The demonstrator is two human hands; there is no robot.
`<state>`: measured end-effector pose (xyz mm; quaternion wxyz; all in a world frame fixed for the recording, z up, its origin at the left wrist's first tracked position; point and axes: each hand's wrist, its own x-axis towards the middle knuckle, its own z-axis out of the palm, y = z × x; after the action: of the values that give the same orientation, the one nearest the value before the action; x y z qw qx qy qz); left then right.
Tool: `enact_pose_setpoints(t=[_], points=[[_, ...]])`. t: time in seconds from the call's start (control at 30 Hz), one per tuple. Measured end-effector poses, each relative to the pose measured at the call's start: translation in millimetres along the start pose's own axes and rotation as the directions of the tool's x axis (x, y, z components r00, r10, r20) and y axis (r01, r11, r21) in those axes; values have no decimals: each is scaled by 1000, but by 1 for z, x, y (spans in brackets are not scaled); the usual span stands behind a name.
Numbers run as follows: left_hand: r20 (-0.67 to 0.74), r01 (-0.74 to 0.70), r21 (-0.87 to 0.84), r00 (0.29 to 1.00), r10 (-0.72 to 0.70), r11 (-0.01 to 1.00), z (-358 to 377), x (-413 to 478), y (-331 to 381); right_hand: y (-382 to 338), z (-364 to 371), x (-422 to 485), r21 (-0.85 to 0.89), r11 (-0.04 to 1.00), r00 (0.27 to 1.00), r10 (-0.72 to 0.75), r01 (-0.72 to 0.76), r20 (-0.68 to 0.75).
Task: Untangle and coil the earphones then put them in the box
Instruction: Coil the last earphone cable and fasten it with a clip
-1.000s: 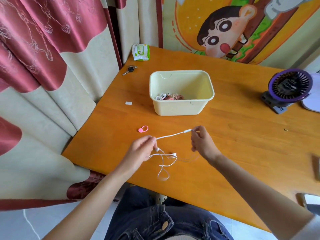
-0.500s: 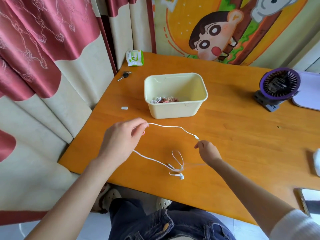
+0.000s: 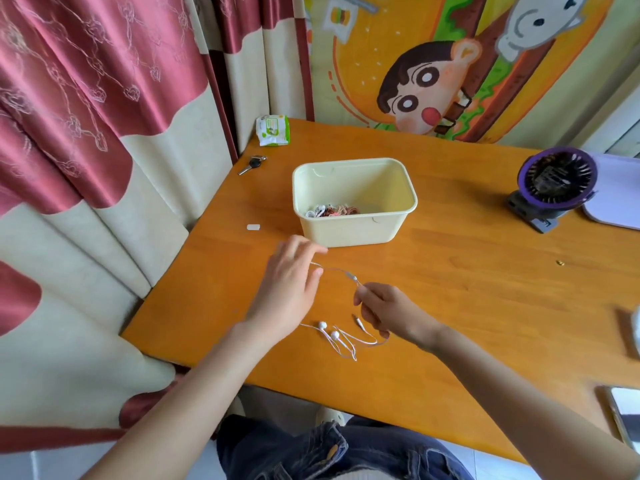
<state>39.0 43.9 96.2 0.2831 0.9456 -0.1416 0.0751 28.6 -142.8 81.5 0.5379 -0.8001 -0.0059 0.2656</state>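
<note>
earphones [image 3: 335,335] white, uncoiled, outside box [image 3: 346,230]: buds and plug lying on table [image 3: 450,289] between hands, cable rising to both. right hand [image 3: 391,313] pinching cable below inline piece, thumb and forefinger closed on it. left hand [image 3: 291,289] fingers extended, nearly straight, cable draped across them. box just beyond left hand, other cords inside. fan [image 3: 557,181], keys [image 3: 252,164] well apart.

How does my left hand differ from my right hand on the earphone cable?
The left hand has stretched fingers, the earphone cable passing at its thumb; the right hand has curled fingers pinching that cable. The left hand is close to the box; the right hand is nearer the plug. Both touch the cable above the table.
</note>
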Motion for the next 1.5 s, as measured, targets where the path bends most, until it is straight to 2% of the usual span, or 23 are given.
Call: enact_pose_setpoints(t=[0.03, 0.07, 0.13, 0.2, 0.23, 0.33, 0.5, 0.67, 0.8, 0.9, 0.93, 1.0, 1.07, 1.13, 1.17, 1.23, 1.27, 1.4, 1.5], points=[[95, 60, -190, 995, -42, 980, 8, -7, 6, -8, 3, -2, 52, 998, 999, -32, 32, -5], [208, 154, -368, 975, -80, 917, 13, -14, 13, -15, 5, -3, 98, 993, 998, -66, 66, -6], [391, 336, -635, 916, -86, 695, 20, -24, 30, -26, 9, -4, 164, 979, 993, -120, 119, -5], [473, 447, -750, 878, -79, 488, 23, -30, 39, -31, 11, -4, 210, 969, 991, -127, 131, -33], [494, 464, -757, 867, -62, 460, 24, -32, 39, -33, 10, -4, 230, 964, 991, -122, 131, -56], [556, 439, -671, 831, 15, 597, 27, -39, 30, -35, 5, -1, 272, 951, 986, -116, 145, -120], [524, 402, -495, 845, -104, 771, 19, -42, 2, -30, -21, 16, 127, 974, 909, -121, 186, -398], [564, 396, -275, 805, -187, 876, 5, -44, -28, -14, -39, 30, 93, 987, 859, -66, 131, -508], [574, 379, -219, 796, -195, 899, -1, -40, -31, -1, -34, 38, -21, 998, 840, -55, 52, -540], [541, 359, -217, 818, -195, 908, -6, -35, -30, 9, -36, 40, -76, 995, 861, 17, -65, -508], [519, 342, -219, 834, -188, 914, -6, -33, -30, 12, -35, 40, -142, 982, 877, 40, -122, -480], [467, 304, -239, 868, -166, 922, -6, -32, -29, 17, -30, 35, -379, 901, 909, 41, -213, -415], [444, 267, -266, 887, -128, 926, -3, -30, -25, 11, -16, 24, -525, 847, 938, -114, -80, -327], [437, 231, -291, 895, -86, 928, 0, -27, -15, -1, 0, 12, -475, 870, 945, -255, 132, -205], [429, 222, -307, 900, -74, 925, 1, -25, -10, -9, 9, 7, -405, 895, 957, -259, 185, -134], [414, 252, -358, 906, -89, 899, 3, -20, -3, -20, 21, -1, -253, 944, 977, -214, 211, 18], [417, 289, -398, 902, -109, 871, 2, -18, -2, -22, 25, -2, -234, 948, 976, -211, 217, 54], [458, 383, -505, 878, -136, 773, -5, -17, -15, -21, 15, 2, -302, 923, 969, -246, 237, 6], [533, 413, -461, 836, -126, 785, -14, -21, -27, -18, 4, 5, -311, 923, 970, -244, 226, -19]])
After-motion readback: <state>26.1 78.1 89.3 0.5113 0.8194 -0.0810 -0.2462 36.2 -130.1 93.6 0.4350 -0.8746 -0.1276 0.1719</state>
